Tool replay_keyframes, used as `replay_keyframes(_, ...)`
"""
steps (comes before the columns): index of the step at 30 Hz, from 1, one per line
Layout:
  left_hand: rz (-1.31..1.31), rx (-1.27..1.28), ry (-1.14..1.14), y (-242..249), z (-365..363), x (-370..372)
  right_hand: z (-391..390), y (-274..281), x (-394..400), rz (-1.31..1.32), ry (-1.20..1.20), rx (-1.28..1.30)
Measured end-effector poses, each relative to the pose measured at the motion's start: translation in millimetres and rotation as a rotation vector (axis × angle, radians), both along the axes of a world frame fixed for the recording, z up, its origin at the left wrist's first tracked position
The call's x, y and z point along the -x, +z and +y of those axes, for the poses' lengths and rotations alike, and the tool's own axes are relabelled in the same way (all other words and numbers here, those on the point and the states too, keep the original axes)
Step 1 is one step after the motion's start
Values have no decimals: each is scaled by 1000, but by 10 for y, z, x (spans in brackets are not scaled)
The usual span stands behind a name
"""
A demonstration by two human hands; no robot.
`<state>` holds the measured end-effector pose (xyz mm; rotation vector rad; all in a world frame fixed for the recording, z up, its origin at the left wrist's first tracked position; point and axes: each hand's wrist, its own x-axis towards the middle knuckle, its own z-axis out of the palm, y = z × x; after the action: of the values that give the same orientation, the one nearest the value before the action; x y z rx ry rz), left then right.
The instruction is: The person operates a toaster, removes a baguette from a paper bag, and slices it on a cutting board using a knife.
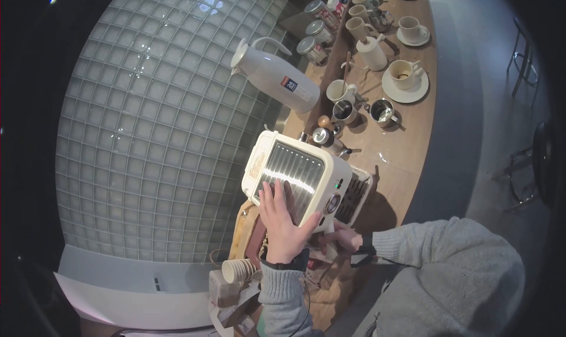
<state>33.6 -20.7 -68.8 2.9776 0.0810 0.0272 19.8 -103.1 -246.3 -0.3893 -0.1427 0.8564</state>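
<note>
Bracing the coffee machine (300, 175): left hand (283, 222) spread flat on its ribbed top, steadying it; right hand (345, 238) reaches underneath, grip hidden.

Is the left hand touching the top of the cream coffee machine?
Touching. The head view shows the left hand lying flat on the ribbed metal top of the cream coffee machine, fingers spread over the ribs with no gap visible.
</note>
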Motion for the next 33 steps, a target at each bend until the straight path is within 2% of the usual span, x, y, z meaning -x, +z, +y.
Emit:
replay_keyframes(6, 2, 19, 4, -1, -2, 11, -6, 252, 56, 295, -72, 309)
replay_keyframes(9, -9, 28, -8, -8, -8, 2, 149, 183, 82, 239, -188, 259)
replay_keyframes(12, -7, 39, -6, -7, -19, 5, 150, 210, 109, 79, -248, 102)
replay_keyframes(15, -10, 33, -4, -1, -22, 16, 43, 386, 78, -145, -252, 162)
replay_keyframes(18, -13, 38, -12, -1, -26, 17, 239, 118, 102, -123, -162, 94)
replay_keyframes(21, -15, 34, -14, -11, -16, 6, 108, 244, 101, -77, -210, 77)
replay_keyframes(24, -28, 22, -25, -14, 6, 9, -25, 156, 35, -117, -157, 78)
replay_keyframes(29, -14, 8, -16, -27, 11, 16, -239, 126, 14, 54, -39, 200)
replay_keyframes(33, -20, -14, -23, -30, 31, -2, -531, 265, -178, -1, 92, 299)
